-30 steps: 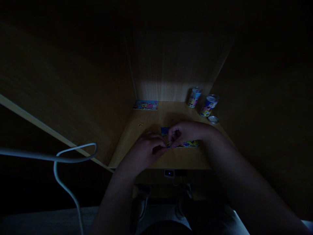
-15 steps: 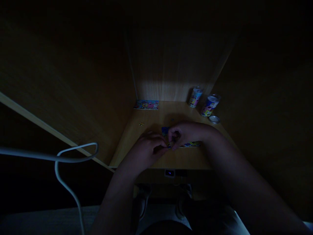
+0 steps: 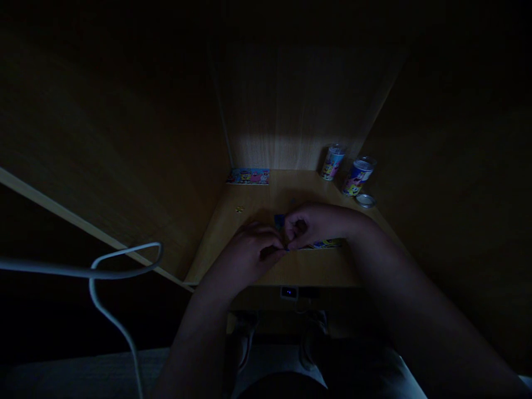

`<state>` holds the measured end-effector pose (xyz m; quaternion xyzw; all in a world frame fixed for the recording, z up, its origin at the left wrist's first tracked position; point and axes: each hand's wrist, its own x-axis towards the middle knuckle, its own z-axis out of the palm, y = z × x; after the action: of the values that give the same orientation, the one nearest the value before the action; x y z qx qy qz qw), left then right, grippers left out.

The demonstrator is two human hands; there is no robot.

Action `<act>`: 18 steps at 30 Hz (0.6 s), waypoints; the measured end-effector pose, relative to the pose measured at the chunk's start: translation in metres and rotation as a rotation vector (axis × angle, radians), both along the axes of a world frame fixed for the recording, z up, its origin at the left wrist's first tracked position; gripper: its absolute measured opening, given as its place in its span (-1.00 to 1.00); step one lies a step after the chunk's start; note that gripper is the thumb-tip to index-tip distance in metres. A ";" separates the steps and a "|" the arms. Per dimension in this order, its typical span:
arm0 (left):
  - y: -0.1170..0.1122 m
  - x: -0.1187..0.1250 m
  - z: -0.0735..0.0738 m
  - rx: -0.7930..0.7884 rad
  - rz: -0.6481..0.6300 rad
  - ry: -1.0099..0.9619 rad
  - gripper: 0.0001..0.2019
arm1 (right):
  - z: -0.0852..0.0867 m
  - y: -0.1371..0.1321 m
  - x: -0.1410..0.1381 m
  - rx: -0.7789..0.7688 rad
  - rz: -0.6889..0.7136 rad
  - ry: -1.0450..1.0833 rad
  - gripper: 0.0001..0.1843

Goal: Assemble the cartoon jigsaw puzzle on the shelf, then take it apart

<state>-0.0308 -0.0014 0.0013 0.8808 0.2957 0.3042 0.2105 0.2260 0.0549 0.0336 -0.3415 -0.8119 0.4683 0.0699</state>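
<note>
The scene is very dark. My left hand (image 3: 249,252) and my right hand (image 3: 318,221) meet over a partly built cartoon jigsaw puzzle (image 3: 326,243) on a small wooden desk (image 3: 257,271). Both hands have their fingers curled and pinched together where they touch. What they pinch is too small and dark to name. Most of the puzzle is hidden under my hands; only a blue corner and a yellow strip show.
A finished cartoon picture card (image 3: 248,177) lies at the back left. Two printed tins (image 3: 331,162) (image 3: 356,177) and a round lid (image 3: 366,200) stand at the back right. A loose piece (image 3: 239,209) lies left. Wooden partitions wall the desk. A white cable (image 3: 108,271) loops at left.
Both hands have stayed together over the puzzle with only slight finger movement. The view has shifted a little.
</note>
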 end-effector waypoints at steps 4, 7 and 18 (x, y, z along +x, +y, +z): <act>0.000 0.001 0.001 0.009 -0.005 -0.005 -0.88 | 0.000 0.000 0.002 -0.068 -0.080 0.086 -0.61; 0.000 0.001 0.000 0.014 -0.023 -0.001 -0.89 | -0.005 0.003 0.004 -0.034 -0.118 0.131 -0.61; 0.001 0.001 0.000 0.030 -0.033 -0.009 -0.88 | -0.005 0.003 0.004 -0.236 -0.077 0.140 -0.54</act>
<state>-0.0297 -0.0007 0.0009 0.8872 0.2757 0.3091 0.2034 0.2304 0.0581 0.0287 -0.3447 -0.7307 0.5801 0.1037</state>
